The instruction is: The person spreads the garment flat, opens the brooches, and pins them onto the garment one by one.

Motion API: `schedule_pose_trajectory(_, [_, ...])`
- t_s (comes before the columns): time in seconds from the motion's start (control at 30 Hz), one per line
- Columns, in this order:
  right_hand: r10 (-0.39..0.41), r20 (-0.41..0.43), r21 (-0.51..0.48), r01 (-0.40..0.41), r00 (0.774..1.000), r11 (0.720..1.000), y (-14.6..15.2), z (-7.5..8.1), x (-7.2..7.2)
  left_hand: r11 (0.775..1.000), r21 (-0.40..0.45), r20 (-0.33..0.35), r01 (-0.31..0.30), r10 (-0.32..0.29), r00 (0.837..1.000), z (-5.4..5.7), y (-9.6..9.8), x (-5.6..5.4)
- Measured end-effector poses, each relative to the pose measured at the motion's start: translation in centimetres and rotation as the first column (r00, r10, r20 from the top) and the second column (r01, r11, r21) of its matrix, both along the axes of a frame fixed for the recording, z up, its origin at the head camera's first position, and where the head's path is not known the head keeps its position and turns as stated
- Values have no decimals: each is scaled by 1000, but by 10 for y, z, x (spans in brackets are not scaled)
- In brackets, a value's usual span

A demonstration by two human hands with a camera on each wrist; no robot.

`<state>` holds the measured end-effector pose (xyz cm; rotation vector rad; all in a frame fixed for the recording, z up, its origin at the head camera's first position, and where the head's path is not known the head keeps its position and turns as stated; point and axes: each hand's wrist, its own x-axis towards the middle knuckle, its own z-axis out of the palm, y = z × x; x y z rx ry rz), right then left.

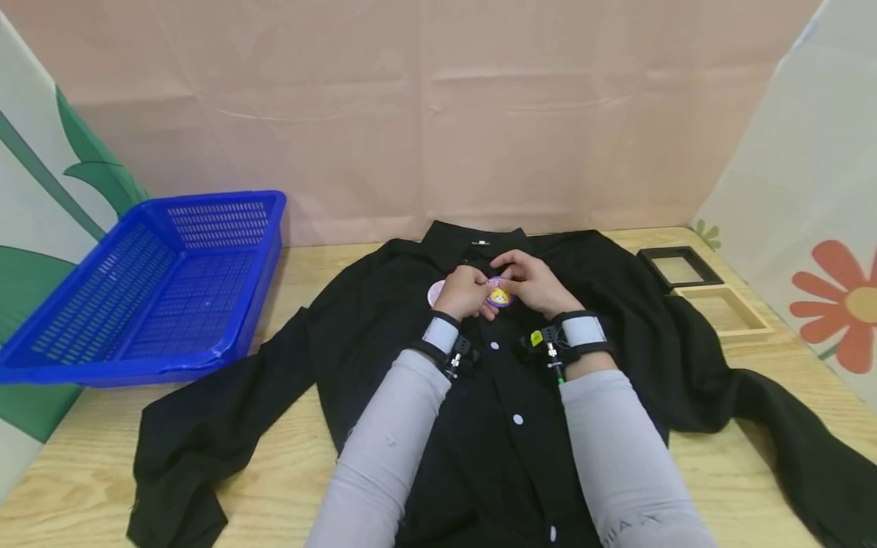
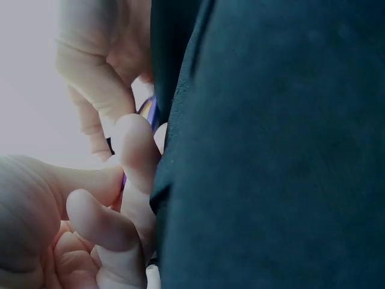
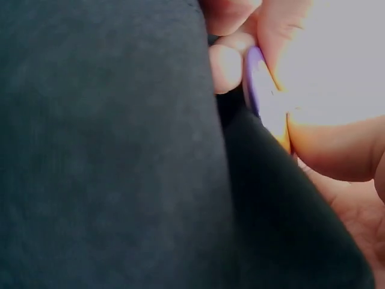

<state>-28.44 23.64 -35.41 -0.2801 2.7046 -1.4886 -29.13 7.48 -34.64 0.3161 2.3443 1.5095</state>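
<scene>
A black button-up shirt [image 1: 384, 312] lies spread out with its collar at the far side. At its upper chest, a round purple-rimmed badge [image 1: 500, 295] with a yellow picture is pinched by both hands. My left hand [image 1: 463, 292] grips its left edge, while my right hand [image 1: 533, 285] has thumb and fingers at its right. In both wrist views the badge [image 3: 254, 81] stands nearly edge-on beside the dark cloth [image 2: 271, 150]. Its back and any pin are hidden. Beside the left hand sits a pale pink round badge [image 1: 435, 292], partly covered.
A blue plastic basket [image 1: 263, 301] stands at the left, close to one sleeve. At the right, a black frame [image 1: 706, 266] and a light wooden frame [image 1: 750, 308] lie on the wooden table [image 1: 301, 441] beside the shirt. A pink backdrop [image 1: 425, 114] rises behind.
</scene>
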Motion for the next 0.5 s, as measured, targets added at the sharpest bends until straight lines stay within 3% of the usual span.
schedule_pose_trajectory(0.2, [20,-24,72,-19,999,997,-3,2,1,997,-81,-62,-3,-2,998,-1,3,-3])
schedule_pose_trajectory(0.5, [-5,13,20,5,1000,1000,-1,3,0,995,-99,-79,-23,15,997,0,3,-3])
